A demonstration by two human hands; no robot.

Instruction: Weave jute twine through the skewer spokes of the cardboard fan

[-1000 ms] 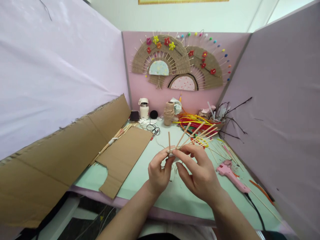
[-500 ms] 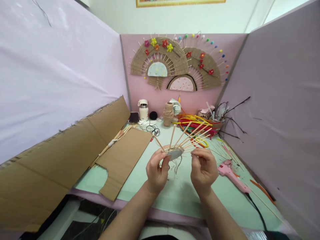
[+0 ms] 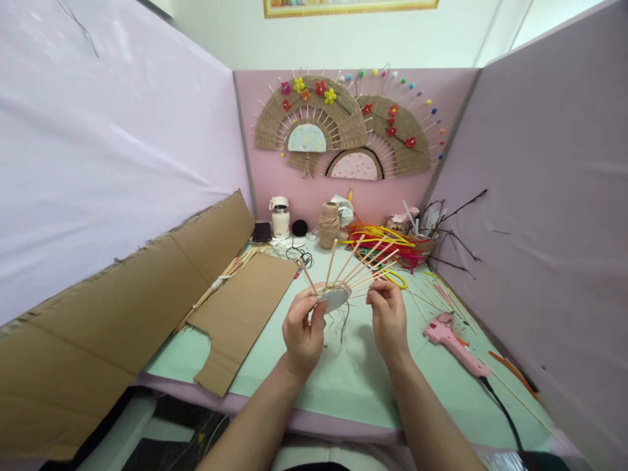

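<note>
My left hand (image 3: 303, 327) pinches the left edge of a small grey-white disc (image 3: 335, 299), thumb in front and fingers behind. Thin wooden sticks (image 3: 349, 258) fan out from the disc's upper and right side. Some twine (image 3: 338, 285) lies around the base of the sticks, and a loose end dangles below the disc. Just right of the disc, my right hand (image 3: 387, 317) is closed with thumb and fingertips pressed together. Whatever it pinches is too small to make out.
A pink glue gun (image 3: 454, 341) lies at the right with its cord trailing forward. Cardboard sheets (image 3: 250, 307) cover the left side. At the back stand a twine spool (image 3: 329, 226), a white bottle (image 3: 280, 219) and colourful pipe cleaners (image 3: 383, 245). Branches (image 3: 461, 212) jut out at the right.
My right hand has let go of the disc's front edge and moved to its right, fingers pinched. The disc has tilted, its flat face and more sticks now showing, and shifted slightly left.
</note>
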